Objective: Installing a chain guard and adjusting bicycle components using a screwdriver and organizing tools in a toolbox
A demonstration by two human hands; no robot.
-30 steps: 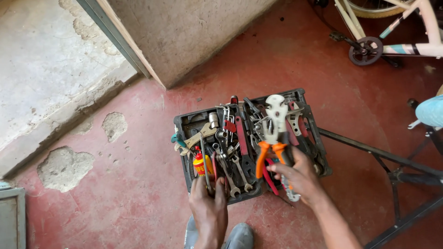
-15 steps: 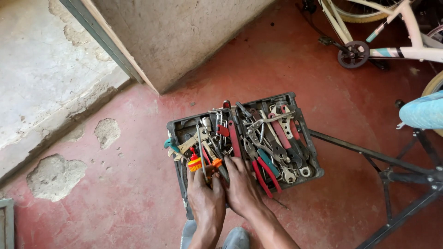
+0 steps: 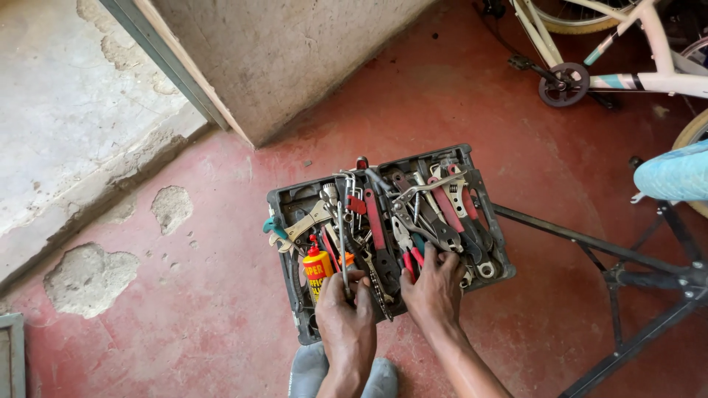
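Note:
A black plastic tool tray [image 3: 283, 200] sits on the red floor, packed with several wrenches, pliers and hex keys. My left hand [image 3: 346, 318] is at the tray's near edge, its fingers pinched on a long thin metal key [image 3: 343, 228] that points away from me. A small yellow bottle with a red cap [image 3: 317, 270] lies just left of that hand. My right hand [image 3: 435, 289] rests on the tools beside it, fingers spread over red-handled pliers [image 3: 408, 259] and adjustable wrenches [image 3: 451, 193].
A concrete pillar [image 3: 287, 59] stands behind the tray, with a step down to a grey slab at the left. A white bicycle [image 3: 634, 70] is at the top right. A blue saddle [image 3: 675, 174] and a black metal stand [image 3: 627, 274] are at the right. My shoes [image 3: 310, 368] are below the tray.
My right hand has set down the orange-handled pliers and white tool it held and now lies on the tools. My left hand has closed on a thin metal key.

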